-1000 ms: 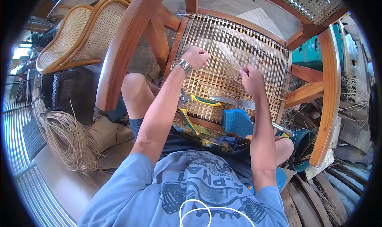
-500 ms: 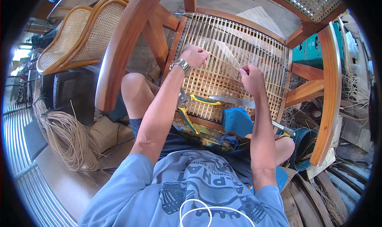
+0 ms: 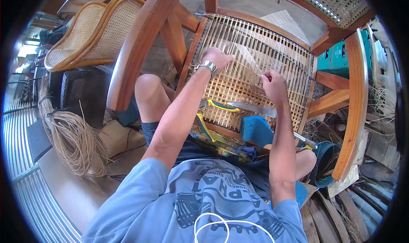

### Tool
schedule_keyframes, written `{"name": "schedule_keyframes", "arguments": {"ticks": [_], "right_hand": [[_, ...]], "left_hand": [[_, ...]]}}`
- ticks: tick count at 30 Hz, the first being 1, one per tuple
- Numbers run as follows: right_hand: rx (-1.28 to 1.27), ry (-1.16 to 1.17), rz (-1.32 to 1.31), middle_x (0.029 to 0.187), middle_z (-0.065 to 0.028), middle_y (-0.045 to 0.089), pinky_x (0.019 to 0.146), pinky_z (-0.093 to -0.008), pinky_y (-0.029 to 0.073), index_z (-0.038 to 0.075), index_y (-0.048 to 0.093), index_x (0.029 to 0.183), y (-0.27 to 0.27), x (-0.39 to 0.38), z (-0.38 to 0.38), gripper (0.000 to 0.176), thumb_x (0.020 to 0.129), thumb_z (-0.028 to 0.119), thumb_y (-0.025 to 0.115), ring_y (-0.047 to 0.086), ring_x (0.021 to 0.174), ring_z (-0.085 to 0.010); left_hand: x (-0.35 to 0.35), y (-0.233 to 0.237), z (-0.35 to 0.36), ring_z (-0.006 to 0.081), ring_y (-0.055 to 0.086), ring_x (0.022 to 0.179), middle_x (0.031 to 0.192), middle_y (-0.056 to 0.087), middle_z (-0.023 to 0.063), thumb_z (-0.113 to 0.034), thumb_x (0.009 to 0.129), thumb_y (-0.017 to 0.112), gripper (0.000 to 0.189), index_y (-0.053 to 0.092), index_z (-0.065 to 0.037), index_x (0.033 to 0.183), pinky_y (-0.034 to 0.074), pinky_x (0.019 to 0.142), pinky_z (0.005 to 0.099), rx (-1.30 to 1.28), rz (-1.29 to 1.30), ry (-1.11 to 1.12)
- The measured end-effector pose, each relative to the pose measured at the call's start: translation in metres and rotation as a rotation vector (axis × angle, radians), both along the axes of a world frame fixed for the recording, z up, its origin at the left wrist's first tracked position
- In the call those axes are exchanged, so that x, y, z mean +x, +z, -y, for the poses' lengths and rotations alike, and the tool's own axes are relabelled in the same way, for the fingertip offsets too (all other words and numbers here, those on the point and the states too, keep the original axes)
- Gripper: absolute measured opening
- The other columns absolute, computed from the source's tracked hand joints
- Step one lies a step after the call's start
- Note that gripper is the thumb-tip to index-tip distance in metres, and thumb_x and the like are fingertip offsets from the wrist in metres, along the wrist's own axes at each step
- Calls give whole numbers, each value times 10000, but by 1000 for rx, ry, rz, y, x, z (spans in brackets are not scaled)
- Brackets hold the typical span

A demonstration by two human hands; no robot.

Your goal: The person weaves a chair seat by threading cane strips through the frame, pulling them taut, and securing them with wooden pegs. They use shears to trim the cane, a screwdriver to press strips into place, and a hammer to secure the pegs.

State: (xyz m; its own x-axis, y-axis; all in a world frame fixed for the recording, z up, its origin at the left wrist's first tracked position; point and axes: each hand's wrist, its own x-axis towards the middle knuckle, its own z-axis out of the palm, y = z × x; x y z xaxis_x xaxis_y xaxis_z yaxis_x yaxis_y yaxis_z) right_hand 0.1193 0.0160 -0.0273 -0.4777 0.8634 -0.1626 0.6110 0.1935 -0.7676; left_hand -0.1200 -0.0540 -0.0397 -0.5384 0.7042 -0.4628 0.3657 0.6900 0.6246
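Observation:
A wooden chair seat frame (image 3: 306, 40) stands before me, strung with rows of thin cane; the near part of the seat (image 3: 243, 89) is woven into an open grid. Over the strands on the left, my left hand (image 3: 217, 59), with a metal watch at its wrist, has its fingers closed at one end of a cane strip (image 3: 248, 68). My right hand (image 3: 275, 86) pinches that strip further right. Yellow-and-green-handled cutters (image 3: 223, 106) rest on the near weave, their head partly behind my left forearm. Beside them lies a knife blade (image 3: 253, 109).
A blue block (image 3: 256, 130) sits at the seat's near edge. Curved chair arms rise at left (image 3: 140, 43) and right (image 3: 355, 102). A cane coil (image 3: 79, 140) hangs on the left, below caned chair backs (image 3: 115, 28). A green crate (image 3: 334, 57) stands behind at right.
The view has shifted a little, so the chair appears further right. Both hands remain over the strands with the cane strip between them; my left hand's fingers reach slightly further along the strip.

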Motion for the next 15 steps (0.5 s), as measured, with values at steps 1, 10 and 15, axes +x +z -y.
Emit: {"name": "schedule_keyframes", "arguments": {"ticks": [1,10,15], "right_hand": [[0,-2,-1,828,-188,706,729,-399,527,-21,685,926,-1,0,0,167,892,140,658,689,758,-294],[168,51,-34,838,-162,698,692,-378,527,-1,700,988,-18,-4,0,168,916,150,680,681,752,-254],[71,25,16,849,-153,707,712,-389,522,16,698,997,-6,-5,2,197,923,195,668,683,771,-283]], "left_hand": [[-1,-6,0,119,511,461,552,614,34,-471,834,750,487,659,-60,589,445,517,316,29,-11,-5],[17,21,33,14,452,466,930,701,118,-157,1016,505,128,543,-35,1004,358,401,149,283,961,328],[24,16,11,25,489,490,827,689,79,-173,981,599,134,575,-42,964,343,383,177,379,912,478]]}}
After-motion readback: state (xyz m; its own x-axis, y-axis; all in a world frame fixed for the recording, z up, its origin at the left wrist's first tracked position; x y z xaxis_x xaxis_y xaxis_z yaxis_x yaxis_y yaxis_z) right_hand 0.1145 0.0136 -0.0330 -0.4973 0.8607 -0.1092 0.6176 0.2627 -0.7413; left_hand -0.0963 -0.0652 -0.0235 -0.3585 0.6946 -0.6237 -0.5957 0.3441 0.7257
